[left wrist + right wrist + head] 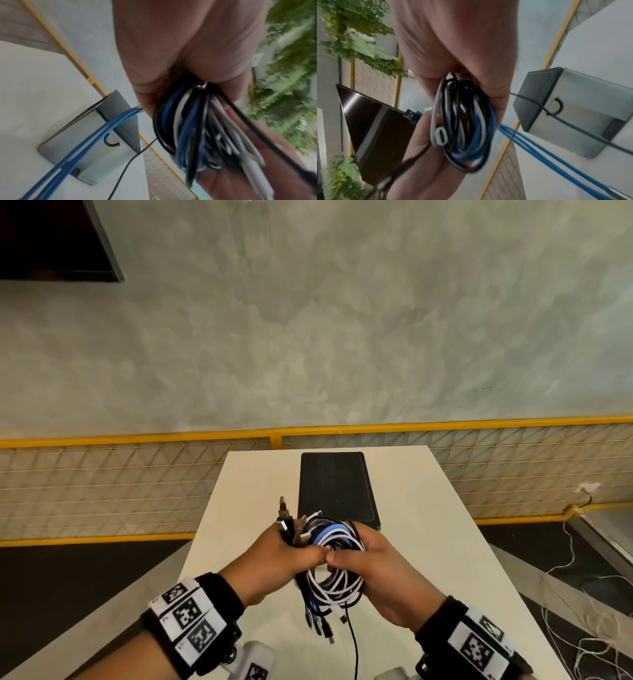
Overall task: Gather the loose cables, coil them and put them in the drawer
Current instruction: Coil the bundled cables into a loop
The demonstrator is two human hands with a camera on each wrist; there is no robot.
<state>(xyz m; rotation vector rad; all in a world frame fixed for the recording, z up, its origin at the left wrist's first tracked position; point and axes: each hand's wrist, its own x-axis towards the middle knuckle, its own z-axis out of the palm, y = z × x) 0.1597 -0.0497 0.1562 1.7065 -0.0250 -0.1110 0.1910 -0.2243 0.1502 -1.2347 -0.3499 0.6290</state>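
Observation:
A coiled bundle of black, white and blue cables (334,563) is held between both hands above the white table (428,542). My left hand (291,556) grips its left side, with several plug ends sticking up past the fingers. My right hand (373,566) grips the right side, thumb pressed on the coil. Loose plug ends and one thin black cable (352,642) hang below. In the left wrist view the bundle (197,128) sits under curled fingers; in the right wrist view the coil (464,124) is likewise clasped. The small drawer unit (337,487) stands just beyond, dark top, grey front with a hook handle (559,106).
A yellow mesh fence (102,484) runs behind the table in front of a grey wall. Loose white wires (582,628) lie on the floor at right. Green foliage (356,33) and a dark panel (373,128) show in the right wrist view.

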